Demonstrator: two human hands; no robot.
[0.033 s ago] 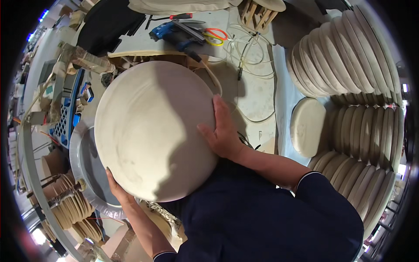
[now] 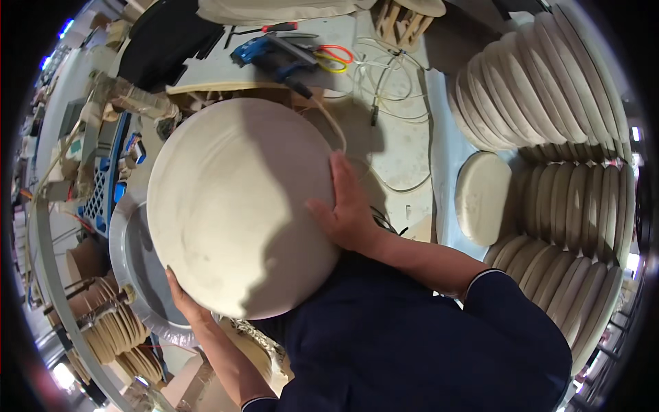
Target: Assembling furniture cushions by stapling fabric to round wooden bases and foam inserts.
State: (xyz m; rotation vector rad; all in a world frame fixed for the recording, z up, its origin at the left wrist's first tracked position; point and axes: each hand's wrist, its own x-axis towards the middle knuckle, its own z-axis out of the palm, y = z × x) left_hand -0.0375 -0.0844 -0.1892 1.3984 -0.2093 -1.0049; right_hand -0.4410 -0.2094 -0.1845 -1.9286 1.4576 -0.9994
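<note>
Head view, hardly changed: one round pad stays before the navy shirt, held two-handed, left hand part-open at its lower-left rim, right hand spread over its right edge.

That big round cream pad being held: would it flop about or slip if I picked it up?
The round cream pad is probably fairly stiff, since its outline is a neat circle without visible sag. Its matte, fabric-like face suggests it wouldn't be very slippery. Being round, it might roll if stood on edge.
</note>
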